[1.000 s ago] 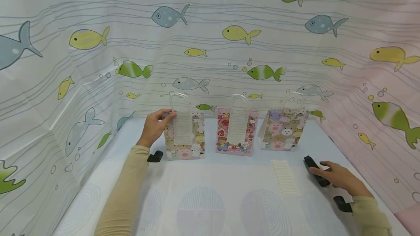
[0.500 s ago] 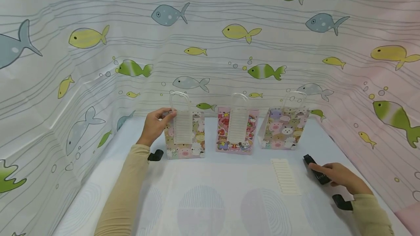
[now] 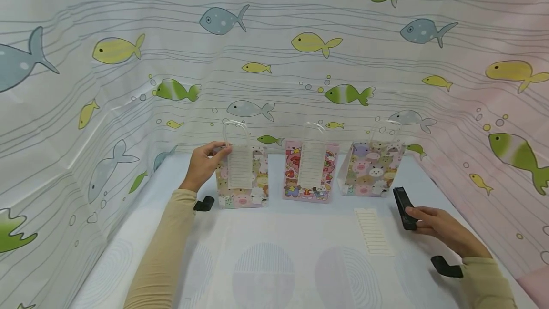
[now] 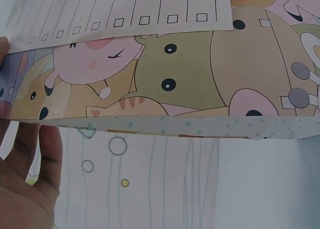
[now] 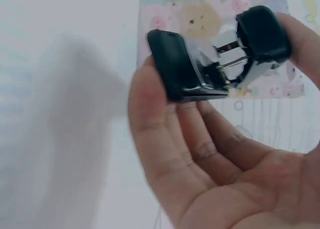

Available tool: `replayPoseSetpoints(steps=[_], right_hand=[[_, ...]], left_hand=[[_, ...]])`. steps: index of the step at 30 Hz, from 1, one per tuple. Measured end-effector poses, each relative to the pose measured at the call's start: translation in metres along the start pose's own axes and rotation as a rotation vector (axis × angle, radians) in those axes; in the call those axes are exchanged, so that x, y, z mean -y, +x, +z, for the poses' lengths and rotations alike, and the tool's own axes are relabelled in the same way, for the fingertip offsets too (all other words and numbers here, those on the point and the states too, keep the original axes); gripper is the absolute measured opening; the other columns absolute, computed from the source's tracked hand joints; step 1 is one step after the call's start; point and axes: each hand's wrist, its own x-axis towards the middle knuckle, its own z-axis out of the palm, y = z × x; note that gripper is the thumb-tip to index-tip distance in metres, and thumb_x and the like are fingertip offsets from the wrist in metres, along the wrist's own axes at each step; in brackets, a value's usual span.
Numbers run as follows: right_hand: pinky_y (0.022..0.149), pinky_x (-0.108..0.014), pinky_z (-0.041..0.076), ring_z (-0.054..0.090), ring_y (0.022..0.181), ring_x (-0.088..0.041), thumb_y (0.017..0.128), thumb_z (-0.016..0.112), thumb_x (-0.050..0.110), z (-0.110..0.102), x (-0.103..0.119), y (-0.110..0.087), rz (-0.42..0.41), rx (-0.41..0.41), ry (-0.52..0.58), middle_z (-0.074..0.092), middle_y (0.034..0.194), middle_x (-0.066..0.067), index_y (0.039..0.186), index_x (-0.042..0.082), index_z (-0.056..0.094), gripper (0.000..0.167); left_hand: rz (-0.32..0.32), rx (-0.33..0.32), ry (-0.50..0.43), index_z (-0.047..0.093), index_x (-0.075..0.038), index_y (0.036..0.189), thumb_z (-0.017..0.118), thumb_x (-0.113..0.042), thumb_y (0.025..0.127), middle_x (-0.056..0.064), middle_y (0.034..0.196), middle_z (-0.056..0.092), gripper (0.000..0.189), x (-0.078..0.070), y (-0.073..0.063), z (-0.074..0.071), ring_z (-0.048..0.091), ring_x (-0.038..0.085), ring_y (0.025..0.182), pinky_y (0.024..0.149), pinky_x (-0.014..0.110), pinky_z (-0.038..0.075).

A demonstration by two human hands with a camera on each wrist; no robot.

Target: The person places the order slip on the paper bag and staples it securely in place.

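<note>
At the left, my left hand [image 3: 205, 163] pinches a lined paper slip [image 3: 240, 168] against the top edge of an animal-print gift bag [image 3: 260, 175]. In the left wrist view, the slip [image 4: 120, 14] lies over the bag's printed face, fingers behind the panel. My right hand [image 3: 442, 228] holds a black stapler [image 3: 404, 209] between thumb and fingers, at the right. Seen from its end in the right wrist view, the stapler [image 5: 172, 64] has its two arms spread apart, the fingers on one arm and the thumb on the other.
A pink gift bag [image 3: 289, 192] with a lined slip [image 3: 311, 163] on its front stands in the middle. Another animal-print bag [image 3: 371, 170] stands right of it. One more lined slip [image 3: 373, 231] lies flat on the table [image 3: 300, 232]. Fish-patterned sheeting [image 3: 274, 85] walls the back and sides.
My right hand has taken hold of the stapler and lifted it, turning it more upright and slightly left. My left hand stays at the left bag.
</note>
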Motion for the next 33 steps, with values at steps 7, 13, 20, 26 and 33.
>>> replayPoseSetpoints(steps=[7,13,20,26,33], right_hand=[[0.102,-0.042,0.049,0.057,0.124,-0.029,0.108,0.050,0.033,0.003,0.009,0.000,-0.165,0.060,0.270,0.012,0.154,-0.045,0.150,-0.021,-0.005,0.088],[0.099,-0.039,0.051,0.064,0.112,-0.014,0.109,0.047,0.021,0.009,0.021,0.000,-0.308,0.129,0.408,0.010,0.151,-0.049,0.148,-0.024,-0.005,0.079],[0.093,-0.024,0.051,0.060,0.112,-0.005,0.105,0.058,0.028,0.025,0.032,0.000,-0.340,-0.034,0.170,0.035,0.150,-0.037,0.153,-0.015,0.021,0.074],[0.098,-0.041,0.050,0.054,0.127,-0.034,0.101,0.062,0.041,0.037,0.050,0.003,-0.363,-0.186,-0.037,0.052,0.144,-0.024,0.153,-0.004,0.036,0.073],[0.099,-0.054,0.046,0.058,0.124,-0.033,0.097,0.068,0.045,0.047,0.067,0.006,-0.402,-0.245,-0.035,0.060,0.135,-0.017,0.150,0.006,0.045,0.069]], left_hand=[[0.012,-0.001,0.008,0.074,-0.012,0.120,0.071,-0.045,0.094,0.006,0.103,0.070,0.042,-0.001,-0.001,0.000,0.056,0.022,0.088,0.069,0.033,0.046],[0.013,-0.004,0.003,0.075,-0.014,0.118,0.071,-0.046,0.094,0.004,0.098,0.070,0.040,0.000,-0.001,-0.001,0.057,0.022,0.085,0.064,0.030,0.046],[0.011,0.003,-0.007,0.074,-0.013,0.119,0.072,-0.044,0.094,0.005,0.098,0.070,0.040,-0.001,-0.001,0.000,0.057,0.023,0.086,0.065,0.030,0.047],[0.016,-0.003,0.000,0.074,-0.013,0.119,0.072,-0.043,0.095,0.006,0.099,0.070,0.039,-0.002,-0.002,0.000,0.056,0.022,0.085,0.065,0.030,0.046],[0.031,-0.007,0.003,0.075,-0.013,0.118,0.072,-0.040,0.095,0.005,0.099,0.071,0.036,-0.002,-0.002,0.000,0.057,0.021,0.084,0.068,0.031,0.046]])
